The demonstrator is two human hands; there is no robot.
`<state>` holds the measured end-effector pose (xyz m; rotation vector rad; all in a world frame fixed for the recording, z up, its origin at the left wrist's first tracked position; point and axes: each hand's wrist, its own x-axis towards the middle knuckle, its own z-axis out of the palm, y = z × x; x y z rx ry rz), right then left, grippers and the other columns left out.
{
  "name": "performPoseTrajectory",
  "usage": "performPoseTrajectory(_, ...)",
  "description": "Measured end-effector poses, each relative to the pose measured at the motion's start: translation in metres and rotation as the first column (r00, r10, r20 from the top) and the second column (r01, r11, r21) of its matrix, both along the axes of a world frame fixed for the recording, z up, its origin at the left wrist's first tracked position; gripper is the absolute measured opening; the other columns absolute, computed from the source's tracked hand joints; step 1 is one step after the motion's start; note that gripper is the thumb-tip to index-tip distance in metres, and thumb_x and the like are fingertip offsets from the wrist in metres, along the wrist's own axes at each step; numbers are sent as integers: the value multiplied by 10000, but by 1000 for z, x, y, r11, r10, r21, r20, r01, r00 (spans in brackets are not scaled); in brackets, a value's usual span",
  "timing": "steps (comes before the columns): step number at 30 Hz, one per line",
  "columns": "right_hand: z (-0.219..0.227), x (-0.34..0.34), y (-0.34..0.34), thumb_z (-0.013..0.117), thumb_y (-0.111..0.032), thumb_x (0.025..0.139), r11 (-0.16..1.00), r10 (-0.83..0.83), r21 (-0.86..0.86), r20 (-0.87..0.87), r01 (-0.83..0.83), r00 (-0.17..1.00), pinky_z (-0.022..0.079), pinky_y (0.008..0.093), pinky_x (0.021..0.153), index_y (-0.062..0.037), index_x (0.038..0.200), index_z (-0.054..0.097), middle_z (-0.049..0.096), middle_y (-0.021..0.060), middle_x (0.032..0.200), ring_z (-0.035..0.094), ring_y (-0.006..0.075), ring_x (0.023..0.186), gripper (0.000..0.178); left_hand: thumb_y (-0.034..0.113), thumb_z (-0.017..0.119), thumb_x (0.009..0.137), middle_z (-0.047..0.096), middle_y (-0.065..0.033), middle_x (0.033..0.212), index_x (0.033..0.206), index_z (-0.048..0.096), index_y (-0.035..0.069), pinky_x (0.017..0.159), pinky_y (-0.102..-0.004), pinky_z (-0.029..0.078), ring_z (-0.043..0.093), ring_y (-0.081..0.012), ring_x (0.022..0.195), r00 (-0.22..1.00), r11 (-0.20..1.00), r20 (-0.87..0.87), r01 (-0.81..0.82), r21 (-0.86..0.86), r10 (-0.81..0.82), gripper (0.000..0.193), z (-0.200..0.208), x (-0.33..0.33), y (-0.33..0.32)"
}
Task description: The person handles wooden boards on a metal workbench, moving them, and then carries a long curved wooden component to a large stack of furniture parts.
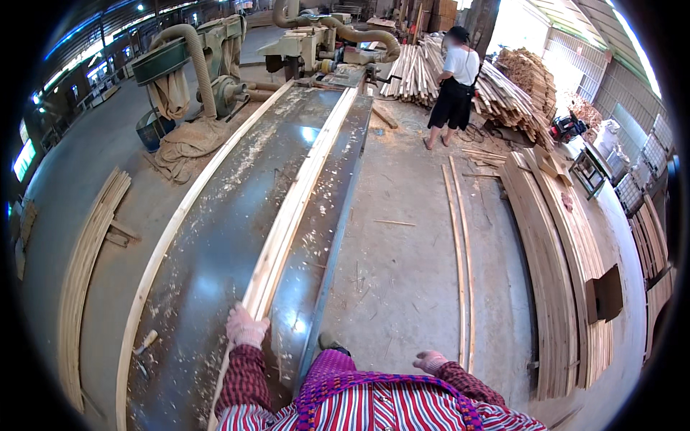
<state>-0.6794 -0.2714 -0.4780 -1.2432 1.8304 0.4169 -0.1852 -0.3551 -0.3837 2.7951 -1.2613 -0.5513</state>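
Observation:
My left hand (246,327), in a pale pink work glove, is closed round the near part of some long, light wooden strips (287,208). The strips lie side by side along a dark metal table (208,287) strewn with shavings, and run away from me toward a machine (305,50) at its far end. Over the floor on the right hangs my right hand (431,361), also gloved, its fingers loosely extended with nothing in them. A small tool with a light handle (147,342) lies on the table left of my left hand.
A long wooden rail (188,197) borders the table's left side. Stacked boards (535,280) stand at right, with an open cardboard box (604,294). Two thin strips (460,266) lie on the floor. A person (456,82) stands near a timber pile (413,75).

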Motion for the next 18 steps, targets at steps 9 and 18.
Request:
performPoseTrajectory(9, 6, 8, -79, 659, -431, 804, 970, -101, 216, -64, 113, 993, 403, 357, 1061, -128, 1339, 560, 572, 121, 1340, 525, 267, 1258, 623, 391, 868, 577, 558, -183, 1178, 1273, 466, 43, 969, -427, 458, 547, -338, 1135, 996, 988, -35, -79, 130, 85, 875, -1, 29, 54)
performPoseTrajectory(18, 13, 57, -214, 675, -389, 820, 989, 141, 36, 67, -143, 988, 458, 342, 997, -66, 1322, 558, 613, 174, 1267, 596, 262, 1164, 609, 388, 856, 581, 565, -172, 1186, 1271, 490, 40, 967, -422, 459, 546, -329, 1137, 992, 984, -44, -109, 138, 116, 854, 2, 14, -1)
